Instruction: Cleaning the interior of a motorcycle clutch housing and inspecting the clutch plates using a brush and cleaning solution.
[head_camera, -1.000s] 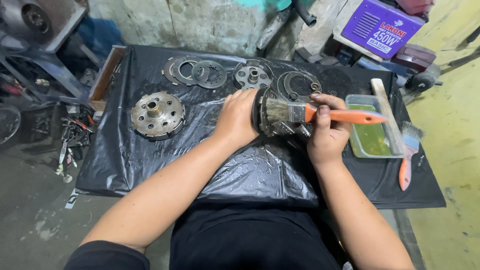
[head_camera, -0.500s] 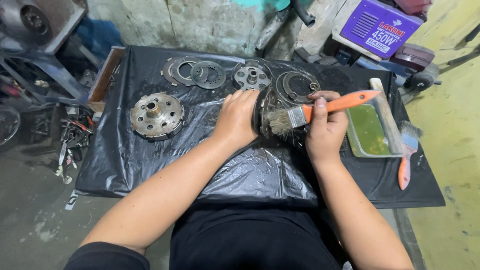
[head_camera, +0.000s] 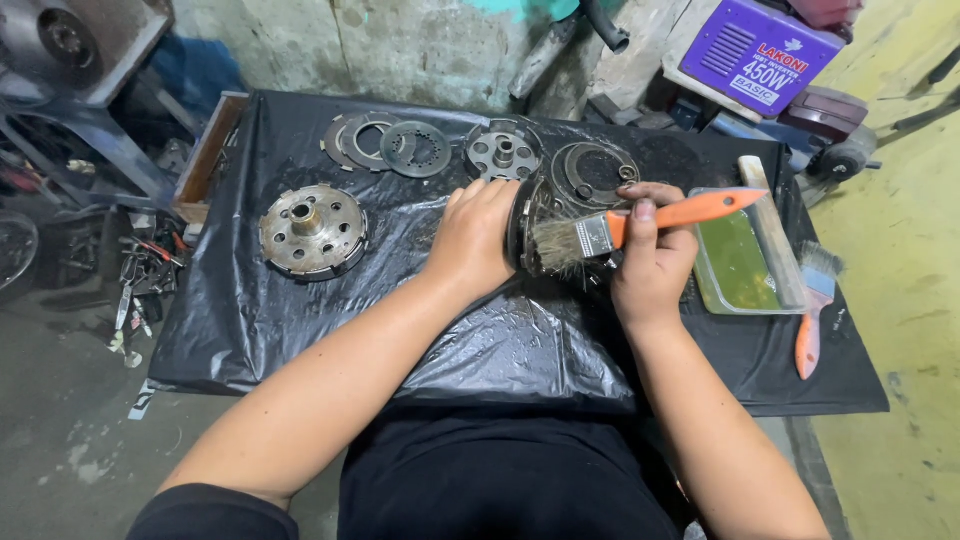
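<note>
Step in hand: brushing clean. Left hand (head_camera: 478, 240) clamps the dark round metal clutch drum (head_camera: 528, 232) on edge at centre of the black-plastic-covered bench (head_camera: 260, 320). Right hand (head_camera: 652, 262), fingers closed round the orange-handled paintbrush (head_camera: 625, 228), bristles on the drum.

Next likely: dip in the green-liquid tray (head_camera: 742, 262), at 3 o'clock.

Versus 1.0 s ago: handle tilted upward.

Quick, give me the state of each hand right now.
Left hand: closed over the round metal part, steadying it.
Right hand: closed on the orange-handled brush.
</note>
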